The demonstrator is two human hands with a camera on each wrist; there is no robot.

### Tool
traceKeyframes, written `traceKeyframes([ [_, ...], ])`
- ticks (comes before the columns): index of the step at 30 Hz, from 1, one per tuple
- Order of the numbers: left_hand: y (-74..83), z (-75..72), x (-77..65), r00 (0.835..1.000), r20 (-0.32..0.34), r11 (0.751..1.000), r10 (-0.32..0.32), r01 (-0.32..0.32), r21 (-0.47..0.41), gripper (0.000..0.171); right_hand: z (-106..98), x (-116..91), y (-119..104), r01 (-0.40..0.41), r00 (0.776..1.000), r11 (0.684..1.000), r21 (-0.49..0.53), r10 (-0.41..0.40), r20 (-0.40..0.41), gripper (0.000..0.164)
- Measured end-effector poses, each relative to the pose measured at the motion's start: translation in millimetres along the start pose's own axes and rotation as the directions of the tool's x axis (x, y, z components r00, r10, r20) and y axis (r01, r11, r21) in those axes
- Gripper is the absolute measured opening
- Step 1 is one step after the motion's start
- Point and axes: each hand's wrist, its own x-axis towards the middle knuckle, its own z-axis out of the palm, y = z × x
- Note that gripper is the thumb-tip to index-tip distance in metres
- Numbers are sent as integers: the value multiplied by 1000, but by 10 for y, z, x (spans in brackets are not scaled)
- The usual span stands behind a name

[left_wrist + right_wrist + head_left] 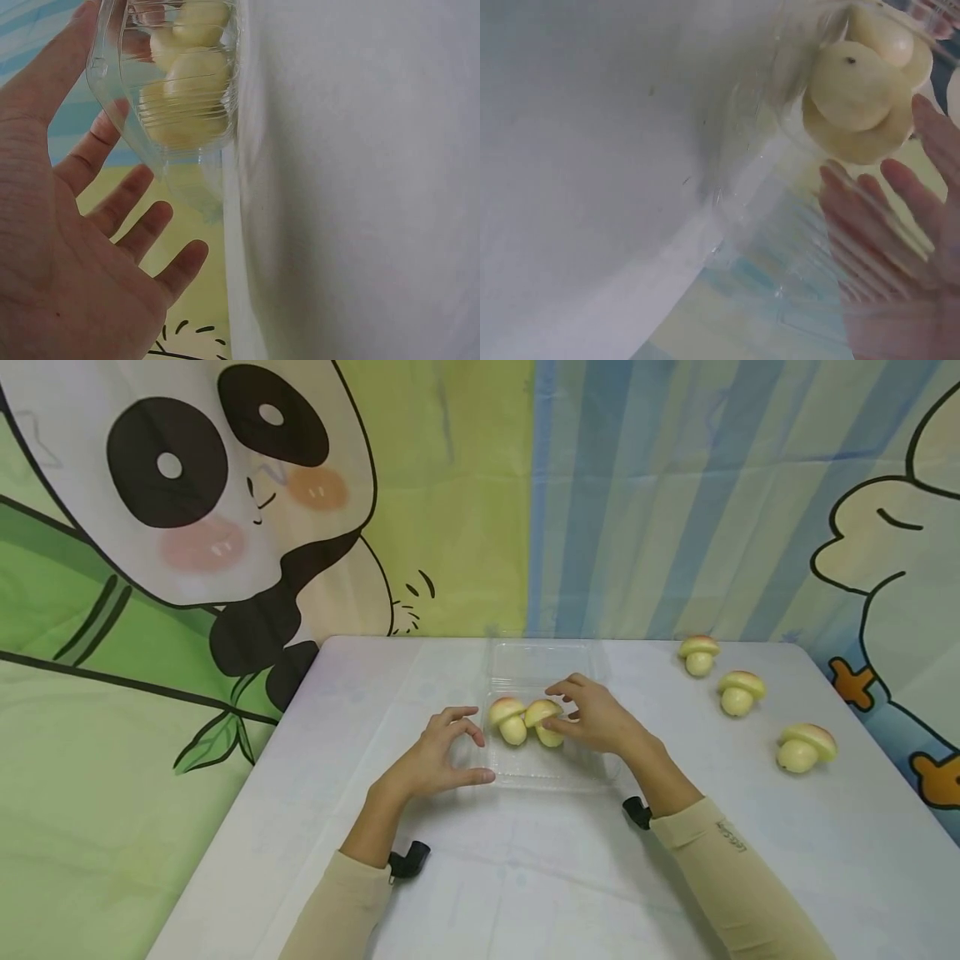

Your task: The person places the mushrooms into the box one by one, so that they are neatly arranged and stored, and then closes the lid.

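Note:
A clear plastic clamshell box (540,770) lies on the table with its lid (543,660) folded back. Inside, two pale yellow mushrooms with reddish caps sit side by side: a left mushroom (513,731) and a right mushroom (551,737). At the box's left edge is my left hand (438,758), thumb and fingers spread apart. In the left wrist view its thumb and fingertips are close to the clear wall; contact is unclear. My right hand (596,717) hovers over the box, thumb beside the right mushroom. In the right wrist view its fingers extend next to a mushroom (855,90), without curling round it.
Three similar mushrooms stand on the right of the white table (525,877): a far one (699,658), a middle one (741,693) and a near one (806,747). A printed cloth with a panda (247,485) hangs behind the table.

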Motion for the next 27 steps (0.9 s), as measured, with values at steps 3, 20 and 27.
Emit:
traceKeyframes([
  [3,-5,3,-5,1000,5,1000,-1,1,-6,54,-30,-33,2,-19,1000,1000,-2,19,-6,50],
  [20,-12,-1,-4,1000,5,1000,4,-4,-20,54,-222,-201,19,4,989,1000,-22,-7,-145,38],
  [27,0,-1,2,1000,11,1000,-4,4,-17,55,-367,-287,124,0,981,999,-51,-10,-194,34],
])
